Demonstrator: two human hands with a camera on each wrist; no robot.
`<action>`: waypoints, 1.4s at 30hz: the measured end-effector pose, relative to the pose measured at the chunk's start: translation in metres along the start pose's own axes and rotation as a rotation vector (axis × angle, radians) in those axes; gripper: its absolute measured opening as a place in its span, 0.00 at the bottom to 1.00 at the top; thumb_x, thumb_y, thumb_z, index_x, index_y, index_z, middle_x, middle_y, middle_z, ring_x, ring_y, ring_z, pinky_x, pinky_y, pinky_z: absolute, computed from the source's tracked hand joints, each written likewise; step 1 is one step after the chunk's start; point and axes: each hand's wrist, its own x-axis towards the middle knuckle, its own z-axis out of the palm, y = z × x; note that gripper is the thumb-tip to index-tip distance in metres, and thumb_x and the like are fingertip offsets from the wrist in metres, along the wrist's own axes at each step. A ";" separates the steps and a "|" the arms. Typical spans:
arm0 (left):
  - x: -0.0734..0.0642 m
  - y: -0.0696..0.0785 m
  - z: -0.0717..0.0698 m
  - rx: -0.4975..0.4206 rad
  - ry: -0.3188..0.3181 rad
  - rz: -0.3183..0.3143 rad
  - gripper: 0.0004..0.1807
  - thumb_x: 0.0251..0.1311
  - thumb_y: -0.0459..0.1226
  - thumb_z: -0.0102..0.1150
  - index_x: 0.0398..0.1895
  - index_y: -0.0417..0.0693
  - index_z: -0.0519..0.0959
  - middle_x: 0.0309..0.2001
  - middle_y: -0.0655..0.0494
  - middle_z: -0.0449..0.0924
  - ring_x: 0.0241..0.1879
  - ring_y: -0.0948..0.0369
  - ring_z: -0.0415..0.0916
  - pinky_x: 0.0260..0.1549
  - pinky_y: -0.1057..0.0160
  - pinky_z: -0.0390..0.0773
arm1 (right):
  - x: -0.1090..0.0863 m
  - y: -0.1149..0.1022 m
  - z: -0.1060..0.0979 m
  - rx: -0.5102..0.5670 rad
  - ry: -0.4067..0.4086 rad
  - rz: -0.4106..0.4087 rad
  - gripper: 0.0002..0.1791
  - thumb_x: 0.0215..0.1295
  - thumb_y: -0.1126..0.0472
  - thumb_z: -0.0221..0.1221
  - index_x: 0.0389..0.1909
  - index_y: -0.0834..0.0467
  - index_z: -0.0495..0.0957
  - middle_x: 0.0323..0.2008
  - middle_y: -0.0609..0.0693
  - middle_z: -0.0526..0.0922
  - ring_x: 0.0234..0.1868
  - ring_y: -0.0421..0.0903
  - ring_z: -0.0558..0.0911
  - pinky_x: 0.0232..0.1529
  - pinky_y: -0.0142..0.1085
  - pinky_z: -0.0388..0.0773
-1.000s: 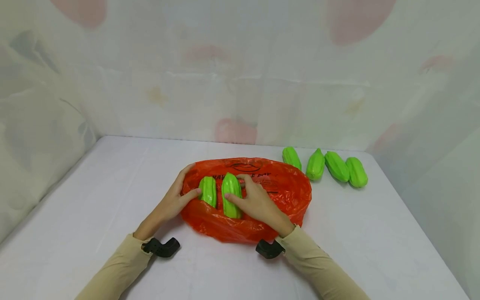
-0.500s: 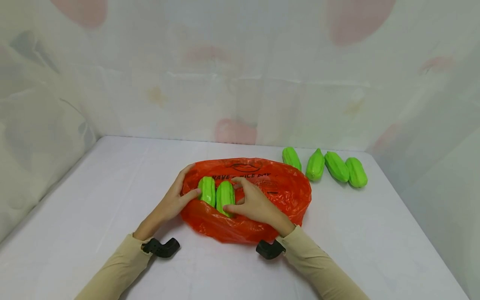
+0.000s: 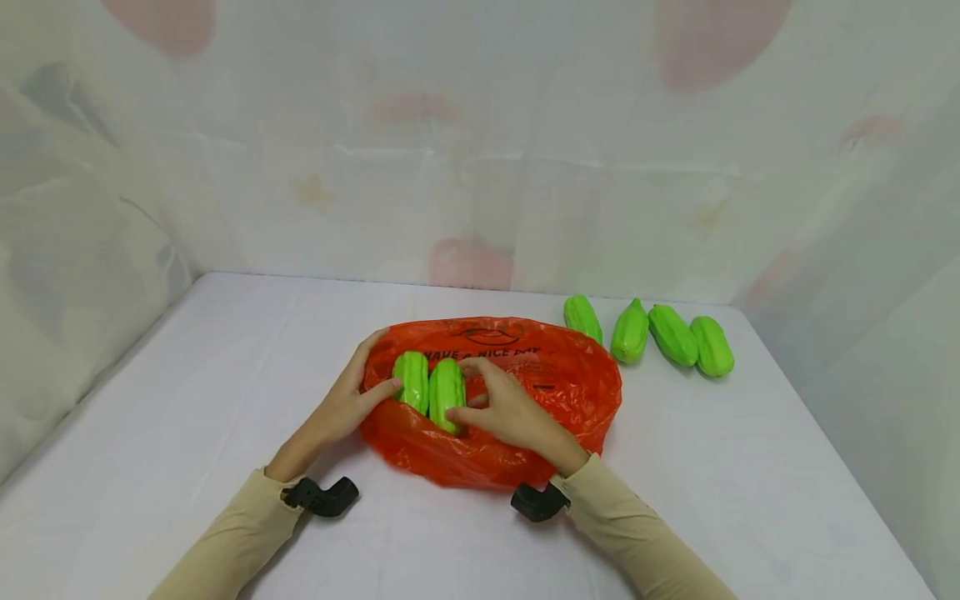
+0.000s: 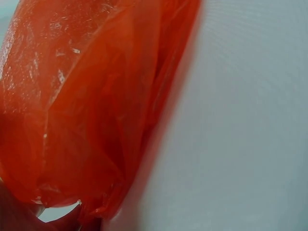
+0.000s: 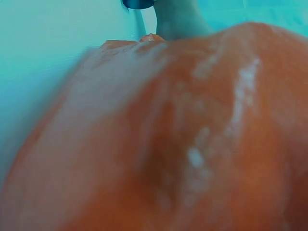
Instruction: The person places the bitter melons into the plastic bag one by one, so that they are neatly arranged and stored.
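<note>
A red plastic bag [image 3: 570, 392] lies with its mouth spread wide in the middle of the table, in the head view. Two green ridged gourds [image 3: 411, 379] are side by side at the bag's left part. My left hand [image 3: 348, 396] grips the bag's left rim, its thumb inside against the left gourd. My right hand [image 3: 510, 408] reaches into the bag and holds the right gourd [image 3: 447, 392] by its side, thumb low and fingers higher up. The wrist views show mostly red bag film [image 4: 96, 96], and the gourds are hidden there.
Several more green gourds [image 3: 630, 332] lie at the table's back right, behind and beside the bag. A white cloth covers the table [image 3: 187, 375]. A patterned sheet [image 3: 480, 167] hangs behind it and at both sides.
My right hand has lowered the right gourd into the bag and moved it left, next to the other gourd. The left hand has stayed almost still on the rim.
</note>
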 end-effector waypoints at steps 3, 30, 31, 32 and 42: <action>0.001 -0.001 0.000 -0.001 -0.001 0.000 0.40 0.69 0.37 0.54 0.79 0.54 0.47 0.73 0.43 0.59 0.67 0.46 0.62 0.68 0.37 0.57 | -0.001 0.000 -0.004 -0.016 0.004 -0.008 0.36 0.63 0.52 0.67 0.68 0.55 0.65 0.66 0.52 0.72 0.50 0.47 0.84 0.51 0.40 0.82; 0.000 -0.001 -0.002 0.008 -0.007 -0.021 0.40 0.69 0.38 0.54 0.79 0.56 0.46 0.74 0.44 0.58 0.69 0.45 0.60 0.69 0.37 0.56 | -0.023 -0.016 -0.061 -0.042 0.129 -0.069 0.25 0.65 0.54 0.65 0.62 0.55 0.74 0.56 0.50 0.81 0.54 0.52 0.82 0.52 0.44 0.81; 0.000 -0.001 -0.002 0.009 -0.008 -0.021 0.40 0.69 0.38 0.54 0.79 0.56 0.46 0.74 0.44 0.58 0.69 0.45 0.60 0.68 0.37 0.56 | -0.024 -0.016 -0.064 -0.036 0.132 -0.068 0.26 0.65 0.54 0.65 0.62 0.55 0.73 0.57 0.51 0.81 0.54 0.51 0.83 0.52 0.44 0.82; 0.000 0.000 -0.002 0.007 -0.007 -0.021 0.40 0.69 0.37 0.54 0.79 0.56 0.47 0.74 0.44 0.58 0.69 0.45 0.61 0.68 0.37 0.57 | -0.025 -0.017 -0.066 -0.030 0.135 -0.065 0.26 0.65 0.55 0.65 0.62 0.55 0.73 0.58 0.51 0.80 0.53 0.51 0.83 0.52 0.44 0.82; 0.000 -0.001 -0.002 0.009 -0.006 -0.021 0.40 0.69 0.38 0.54 0.79 0.57 0.46 0.74 0.44 0.57 0.70 0.45 0.59 0.69 0.36 0.55 | -0.031 -0.014 -0.085 0.003 0.179 -0.042 0.25 0.66 0.53 0.64 0.63 0.53 0.73 0.59 0.54 0.79 0.54 0.53 0.82 0.49 0.45 0.82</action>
